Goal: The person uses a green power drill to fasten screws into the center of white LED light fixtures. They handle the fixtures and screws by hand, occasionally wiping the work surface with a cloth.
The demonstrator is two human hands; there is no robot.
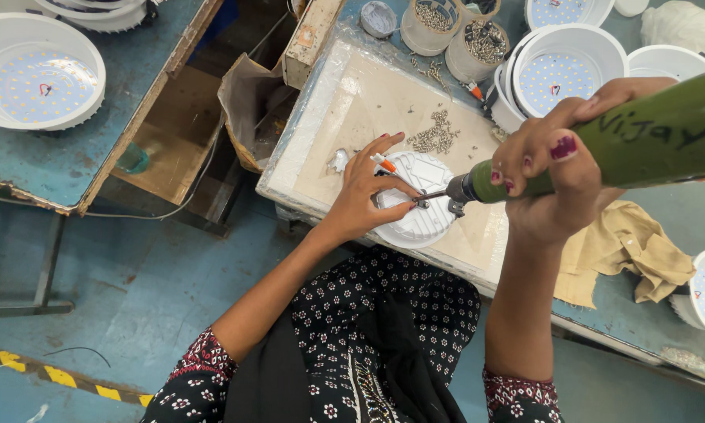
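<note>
Pressing the white lamp housing (pixel 421 205) flat, left hand (pixel 366 196) fingers spread; right hand (pixel 552 176) clamps the green screwdriver (pixel 603 149) at 3 o'clock, near the counter (pixel 634 321) edge.

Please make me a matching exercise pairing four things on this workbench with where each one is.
Things:
1. green power screwdriver
2. white round lamp housing
3. loose pile of screws
4. tan cloth

Places:
A. heaped on the pale work board, beyond the left hand
B. gripped in the right hand, tip pointing down at the housing
C. crumpled on the blue table, at the right of the board
D. flat on the board, steadied by the left hand

Pairs: 1-B, 2-D, 3-A, 4-C
</note>
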